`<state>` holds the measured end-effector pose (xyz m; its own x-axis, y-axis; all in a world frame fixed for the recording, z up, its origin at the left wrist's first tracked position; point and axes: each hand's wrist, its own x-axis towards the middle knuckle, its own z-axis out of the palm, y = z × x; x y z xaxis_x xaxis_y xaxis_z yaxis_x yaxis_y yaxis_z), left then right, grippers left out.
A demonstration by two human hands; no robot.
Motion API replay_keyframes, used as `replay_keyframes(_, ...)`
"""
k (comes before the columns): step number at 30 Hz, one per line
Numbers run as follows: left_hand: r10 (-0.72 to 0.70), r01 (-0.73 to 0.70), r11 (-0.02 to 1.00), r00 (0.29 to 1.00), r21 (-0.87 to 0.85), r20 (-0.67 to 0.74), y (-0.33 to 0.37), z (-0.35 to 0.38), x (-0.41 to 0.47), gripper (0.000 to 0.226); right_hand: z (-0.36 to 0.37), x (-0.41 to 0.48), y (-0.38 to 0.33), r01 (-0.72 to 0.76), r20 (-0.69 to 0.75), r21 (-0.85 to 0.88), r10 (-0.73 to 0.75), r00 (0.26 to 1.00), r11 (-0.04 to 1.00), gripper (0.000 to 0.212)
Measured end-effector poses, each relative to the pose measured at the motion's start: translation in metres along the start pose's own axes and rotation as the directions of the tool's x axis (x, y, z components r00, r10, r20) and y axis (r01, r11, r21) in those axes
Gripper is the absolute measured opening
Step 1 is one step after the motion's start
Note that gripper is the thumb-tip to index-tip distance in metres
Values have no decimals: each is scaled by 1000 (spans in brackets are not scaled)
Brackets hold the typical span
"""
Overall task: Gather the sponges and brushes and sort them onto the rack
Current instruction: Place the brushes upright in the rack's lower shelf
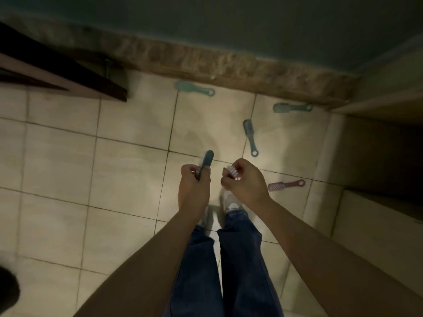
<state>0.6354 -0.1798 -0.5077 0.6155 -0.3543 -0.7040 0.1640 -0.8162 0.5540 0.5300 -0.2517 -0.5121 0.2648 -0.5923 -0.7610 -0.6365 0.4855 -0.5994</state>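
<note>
Item 1. Slim teal plastic brush (207, 159), upright in the left hand (194, 182); fingers curl round its handle and the head stands clear above the knuckles, probably so it can be carried.

Item 2. Small brush with pale pink-white bristles (234, 173), clamped in the curled right hand (245, 179); only the bristle end shows, the handle hidden in the palm.

Items 3–5. Three teal plastic long-handled brushes lying flat on the beige tiled floor (114, 156): one beside the brown stone skirting (195, 88), one near the right corner (292, 108), one between them and nearer the person, bristles up (250, 136).

Item 6. Dull pink plastic brush (286, 185), flat on the floor just right of the right hand.

All four lie well apart, scattered rather than placed, awaiting collection.

Not in view: rack, sponges. With one brush per hand, gathering appears under way, sorting not begun.
</note>
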Motion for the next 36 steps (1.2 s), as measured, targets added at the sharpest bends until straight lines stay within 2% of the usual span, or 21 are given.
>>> replay_keyframes(3,38,-37,999,998,-12,58,51,-15,-41,18,-31,-44,-43,-11,-23,47,12,1000,999,24)
replay_keyframes(6,72,-69,997,992,-38,106,99,-31,-79,13,-59,-89,-83,7,-137,47,0,991,999,19)
replay_keyframes(11,111,-106,993,986,-50,125,171,-59,-145,14,-95,-170,-142,64,-222,222,-14,975,973,17)
replay_keyframes(14,157,-166,985,975,45,157,201,-76,-181,20,-114,-218,-165,118,-275,279,-38,961,953,17)
replay_keyframes(16,187,-204,977,960,62,207,223,-88,-209,25,-130,-257,-181,148,-341,299,-39,939,943,19)
replay_keyframes(19,221,-239,971,934,29,280,252,-101,-249,19,-152,-309,-201,159,-394,358,-5,919,920,27)
replay_keyframes(22,283,-306,952,896,14,343,276,-110,-282,14,-172,-348,-211,135,-402,452,67,913,882,24)
replay_keyframes(25,339,-371,928,849,2,405,296,-114,-313,29,-187,-379,-216,173,-440,503,79,895,847,21)
replay_keyframes(31,447,-498,865,717,-56,535,336,-113,-380,17,-216,-437,-225,292,-594,526,100,798,799,21)
replay_keyframes(36,484,-556,822,566,-124,668,358,-109,-435,23,-236,-488,-223,399,-704,516,110,701,758,14)
